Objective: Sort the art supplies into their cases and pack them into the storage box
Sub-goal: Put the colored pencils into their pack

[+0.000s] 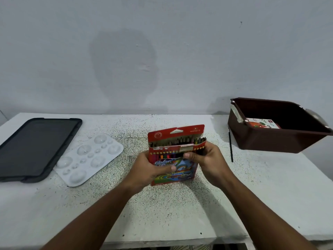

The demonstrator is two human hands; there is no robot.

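A red colour pencil box (pixel 177 134) stands upright at the table's middle, its top flap open and pencil tips showing along the opening. My left hand (pixel 150 168) grips its lower left side, thumb across the front. My right hand (pixel 207 160) holds its right edge near the opening, thumb on the front. A brown storage box (pixel 270 141) sits at the back right with a white and red packet (pixel 263 123) inside. A thin black paintbrush (pixel 230 145) lies on the table just left of the storage box.
A white paint palette (pixel 90 159) with round wells lies at the left of centre. A black lid or tray (pixel 36 147) rests at the far left, overlapping the palette's edge. The speckled table (pixel 180 204) ends at a wall behind.
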